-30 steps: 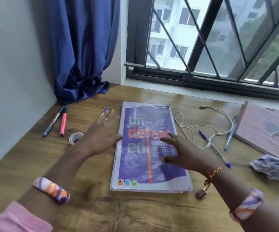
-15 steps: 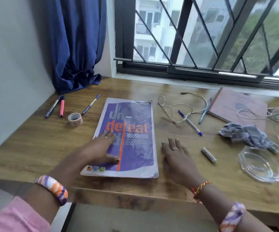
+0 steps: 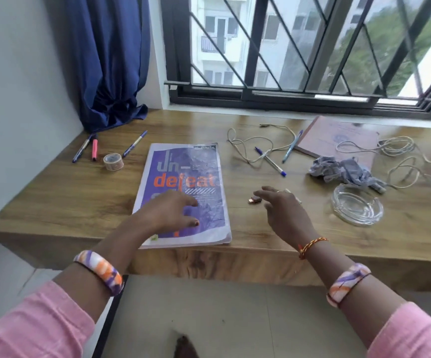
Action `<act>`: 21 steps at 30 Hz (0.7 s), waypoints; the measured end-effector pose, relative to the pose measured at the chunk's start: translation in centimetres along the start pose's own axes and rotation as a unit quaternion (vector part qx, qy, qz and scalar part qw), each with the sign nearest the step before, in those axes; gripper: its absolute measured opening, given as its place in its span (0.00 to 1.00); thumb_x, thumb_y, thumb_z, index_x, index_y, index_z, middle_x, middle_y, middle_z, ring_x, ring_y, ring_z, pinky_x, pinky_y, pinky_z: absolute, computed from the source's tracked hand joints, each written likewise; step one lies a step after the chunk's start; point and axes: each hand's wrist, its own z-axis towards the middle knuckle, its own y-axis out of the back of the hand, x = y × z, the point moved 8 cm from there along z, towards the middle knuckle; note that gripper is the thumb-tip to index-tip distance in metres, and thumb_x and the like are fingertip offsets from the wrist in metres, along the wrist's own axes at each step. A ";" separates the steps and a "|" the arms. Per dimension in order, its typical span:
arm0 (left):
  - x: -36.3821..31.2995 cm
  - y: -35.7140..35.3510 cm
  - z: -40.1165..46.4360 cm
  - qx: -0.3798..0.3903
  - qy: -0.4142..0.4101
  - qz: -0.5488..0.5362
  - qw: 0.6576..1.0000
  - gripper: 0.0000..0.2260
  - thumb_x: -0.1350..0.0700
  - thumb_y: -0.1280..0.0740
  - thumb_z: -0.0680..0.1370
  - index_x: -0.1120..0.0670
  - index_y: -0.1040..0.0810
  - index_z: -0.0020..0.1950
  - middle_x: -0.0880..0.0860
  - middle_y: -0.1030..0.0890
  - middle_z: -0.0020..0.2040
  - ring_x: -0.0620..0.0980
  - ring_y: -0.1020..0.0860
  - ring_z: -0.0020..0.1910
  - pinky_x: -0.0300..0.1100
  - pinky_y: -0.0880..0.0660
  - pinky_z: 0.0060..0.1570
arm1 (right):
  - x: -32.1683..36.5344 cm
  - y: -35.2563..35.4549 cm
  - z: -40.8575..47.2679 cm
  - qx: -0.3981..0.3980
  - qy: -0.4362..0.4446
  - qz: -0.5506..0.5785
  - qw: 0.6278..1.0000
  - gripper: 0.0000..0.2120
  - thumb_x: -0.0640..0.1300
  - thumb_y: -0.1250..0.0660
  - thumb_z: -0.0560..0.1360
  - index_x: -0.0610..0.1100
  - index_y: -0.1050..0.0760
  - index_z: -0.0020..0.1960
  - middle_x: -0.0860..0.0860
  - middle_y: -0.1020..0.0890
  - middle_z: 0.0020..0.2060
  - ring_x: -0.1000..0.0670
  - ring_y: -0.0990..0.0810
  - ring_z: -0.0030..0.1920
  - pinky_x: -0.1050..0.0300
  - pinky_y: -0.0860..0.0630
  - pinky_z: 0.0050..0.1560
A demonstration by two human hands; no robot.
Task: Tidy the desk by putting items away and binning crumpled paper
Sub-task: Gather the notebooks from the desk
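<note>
A purple notebook (image 3: 183,174) with orange lettering lies at the near edge of the wooden desk (image 3: 54,202). My left hand (image 3: 168,213) rests over its lower half with relaxed fingers and holds nothing. My right hand (image 3: 284,210) hovers open just right of the notebook, above a small USB stick (image 3: 254,200). A crumpled grey paper (image 3: 343,173) lies further right, apart from both hands.
Two pens and a pink marker (image 3: 94,150) lie at the back left beside a tape roll (image 3: 113,161). Two blue pens (image 3: 271,162) and a tangled cord (image 3: 255,140) sit mid-desk. A brown book (image 3: 336,138), white cables (image 3: 398,151) and a glass ashtray (image 3: 356,206) occupy the right.
The view pulled back from the desk. My left hand slid down the notebook toward its near end. My right hand left the cover and lifted off the desk to its right.
</note>
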 end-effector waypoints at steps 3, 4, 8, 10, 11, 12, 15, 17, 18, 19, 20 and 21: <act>-5.5 1.2 0.3 -0.017 -0.077 -0.046 0.996 0.22 0.51 0.32 0.74 0.53 0.28 0.67 0.49 0.25 0.66 0.47 0.26 0.63 0.40 0.30 0.61 | -0.6 2.7 -1.4 -0.029 0.010 0.031 0.999 0.19 0.32 0.40 0.74 0.46 0.23 0.61 0.49 0.23 0.63 0.46 0.23 0.61 0.50 0.26 0.59; -7.6 1.7 0.5 -0.021 -0.103 -0.061 0.993 0.22 0.52 0.31 0.74 0.54 0.28 0.67 0.50 0.24 0.65 0.47 0.25 0.62 0.38 0.30 0.59 | -1.0 3.9 -1.9 -0.041 0.008 0.037 0.998 0.18 0.32 0.39 0.74 0.46 0.22 0.60 0.49 0.22 0.62 0.46 0.22 0.59 0.51 0.25 0.58; -14.5 2.4 2.2 -0.008 -0.168 -0.156 0.973 0.20 0.55 0.29 0.73 0.58 0.25 0.63 0.53 0.22 0.61 0.49 0.22 0.57 0.40 0.26 0.58 | -3.1 8.6 -3.2 -0.088 0.004 0.043 0.995 0.15 0.34 0.36 0.73 0.45 0.21 0.57 0.48 0.18 0.56 0.47 0.20 0.57 0.52 0.25 0.57; -17.4 2.5 3.8 -0.004 -0.188 -0.176 0.966 0.19 0.56 0.29 0.73 0.58 0.24 0.62 0.53 0.21 0.60 0.48 0.22 0.57 0.41 0.26 0.59 | -4.8 10.9 -3.6 -0.110 -0.007 0.038 0.993 0.14 0.35 0.34 0.73 0.45 0.20 0.57 0.47 0.17 0.55 0.48 0.20 0.57 0.57 0.26 0.59; -18.7 2.6 4.8 -0.007 -0.196 -0.186 0.963 0.19 0.56 0.29 0.72 0.58 0.24 0.62 0.54 0.21 0.60 0.48 0.21 0.56 0.41 0.27 0.59 | -5.8 11.9 -3.7 -0.119 -0.015 0.039 0.992 0.14 0.35 0.34 0.73 0.44 0.20 0.56 0.47 0.17 0.54 0.49 0.20 0.57 0.59 0.27 0.59; -19.9 2.8 5.8 -0.011 -0.202 -0.200 0.959 0.19 0.57 0.29 0.72 0.58 0.24 0.62 0.55 0.21 0.60 0.49 0.21 0.56 0.41 0.27 0.60 | -6.9 12.9 -3.8 -0.126 -0.024 0.042 0.991 0.14 0.35 0.34 0.72 0.44 0.20 0.56 0.47 0.17 0.53 0.49 0.19 0.56 0.59 0.27 0.58; -22.8 3.2 9.5 -0.023 -0.200 -0.229 0.952 0.19 0.59 0.29 0.72 0.62 0.25 0.62 0.58 0.22 0.60 0.55 0.22 0.58 0.49 0.27 0.60 | -10.6 14.8 -3.6 -0.130 -0.048 0.032 0.990 0.14 0.38 0.33 0.72 0.47 0.19 0.56 0.46 0.16 0.50 0.47 0.18 0.52 0.53 0.23 0.54; -24.3 3.2 12.9 -0.025 -0.192 -0.214 0.957 0.18 0.58 0.28 0.72 0.63 0.24 0.60 0.62 0.22 0.58 0.58 0.23 0.58 0.50 0.26 0.57 | -13.6 15.8 -2.7 -0.126 -0.069 0.015 0.990 0.13 0.41 0.33 0.73 0.49 0.20 0.57 0.46 0.16 0.51 0.46 0.18 0.53 0.49 0.22 0.53; -24.7 3.2 14.5 -0.024 -0.183 -0.205 0.961 0.20 0.57 0.28 0.71 0.63 0.24 0.60 0.63 0.21 0.58 0.60 0.22 0.57 0.49 0.25 0.55 | -14.9 16.1 -2.1 -0.120 -0.075 0.007 0.990 0.13 0.42 0.33 0.74 0.49 0.21 0.58 0.46 0.16 0.52 0.46 0.19 0.54 0.49 0.22 0.53; -25.3 3.1 16.5 -0.026 -0.175 -0.199 0.964 0.22 0.54 0.27 0.70 0.63 0.24 0.60 0.64 0.21 0.57 0.60 0.22 0.56 0.49 0.24 0.54 | -16.3 16.5 -1.3 -0.114 -0.079 -0.004 0.990 0.14 0.42 0.34 0.74 0.49 0.21 0.59 0.47 0.17 0.54 0.46 0.19 0.55 0.49 0.23 0.54; -25.9 3.1 18.4 -0.032 -0.166 -0.191 0.967 0.24 0.53 0.27 0.69 0.63 0.24 0.60 0.63 0.22 0.58 0.59 0.22 0.56 0.49 0.25 0.55 | -17.6 16.8 -0.3 -0.107 -0.081 -0.017 0.991 0.14 0.42 0.34 0.74 0.49 0.22 0.60 0.48 0.17 0.55 0.46 0.20 0.56 0.49 0.23 0.55; -26.6 3.0 20.4 -0.037 -0.160 -0.182 0.969 0.24 0.53 0.27 0.69 0.62 0.25 0.61 0.62 0.22 0.59 0.58 0.23 0.58 0.48 0.26 0.58 | -18.9 17.0 0.8 -0.100 -0.081 -0.029 0.991 0.15 0.42 0.34 0.74 0.49 0.23 0.60 0.48 0.18 0.56 0.46 0.20 0.57 0.50 0.24 0.56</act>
